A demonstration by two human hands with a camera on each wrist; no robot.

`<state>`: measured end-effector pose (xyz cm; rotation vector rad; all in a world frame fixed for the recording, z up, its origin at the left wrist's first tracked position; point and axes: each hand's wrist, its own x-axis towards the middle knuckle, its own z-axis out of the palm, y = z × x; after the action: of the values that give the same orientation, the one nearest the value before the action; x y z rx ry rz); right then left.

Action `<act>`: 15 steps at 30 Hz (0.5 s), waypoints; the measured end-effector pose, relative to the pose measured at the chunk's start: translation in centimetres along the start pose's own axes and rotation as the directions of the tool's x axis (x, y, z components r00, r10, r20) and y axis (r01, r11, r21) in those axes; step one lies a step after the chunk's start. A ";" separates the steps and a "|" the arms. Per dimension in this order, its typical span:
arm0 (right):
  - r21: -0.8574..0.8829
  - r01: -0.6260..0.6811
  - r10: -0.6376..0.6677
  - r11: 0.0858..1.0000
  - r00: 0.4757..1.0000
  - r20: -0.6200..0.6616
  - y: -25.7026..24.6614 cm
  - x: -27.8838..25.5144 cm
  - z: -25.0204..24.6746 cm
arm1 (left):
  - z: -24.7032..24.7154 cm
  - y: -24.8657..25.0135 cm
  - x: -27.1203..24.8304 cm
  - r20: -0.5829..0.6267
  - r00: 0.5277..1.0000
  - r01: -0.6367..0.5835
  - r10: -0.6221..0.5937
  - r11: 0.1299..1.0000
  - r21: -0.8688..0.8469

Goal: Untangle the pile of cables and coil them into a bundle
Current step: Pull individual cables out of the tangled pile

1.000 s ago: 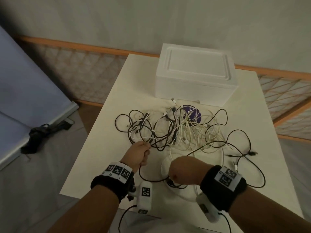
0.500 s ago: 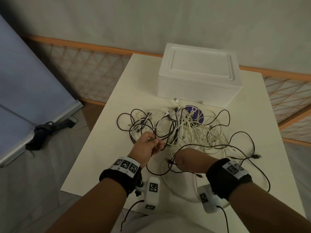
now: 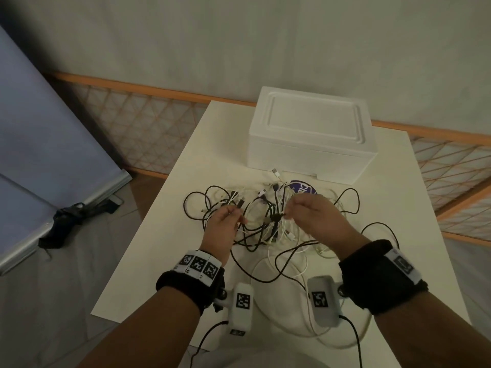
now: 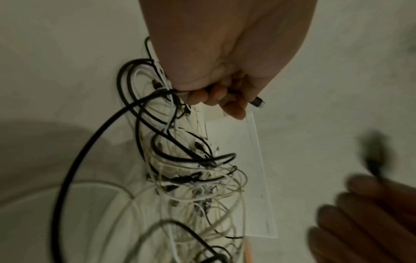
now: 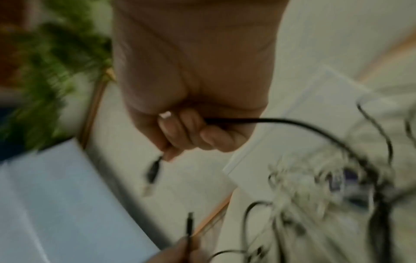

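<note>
Both of our hands work over the cable pile [image 3: 268, 221] mid-desk [image 3: 164, 261]: left hand [image 3: 221, 229] grips a black cable [image 4: 94, 142], right hand [image 3: 313, 219] pinches another black cable [image 5: 292, 124] near its plug.

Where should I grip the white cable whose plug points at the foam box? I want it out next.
Judging by its pose, pinch the white cable just behind its plug, coming from the white foam box side: that end lies free on the table, outside the cable pile.
</note>
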<state>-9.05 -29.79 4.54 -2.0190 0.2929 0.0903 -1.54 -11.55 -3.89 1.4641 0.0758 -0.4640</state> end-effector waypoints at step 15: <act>0.068 0.085 -0.078 0.994 0.992 -0.104 0.9 1.8 5.1 | 4.6 2.6 -2.5 0.193 0.981 0.109 -0.021 0.882 -0.459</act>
<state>-7.15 -25.97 1.15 -1.9643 0.2731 -0.0728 -3.99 -15.27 -0.06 0.9398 0.0847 -0.5878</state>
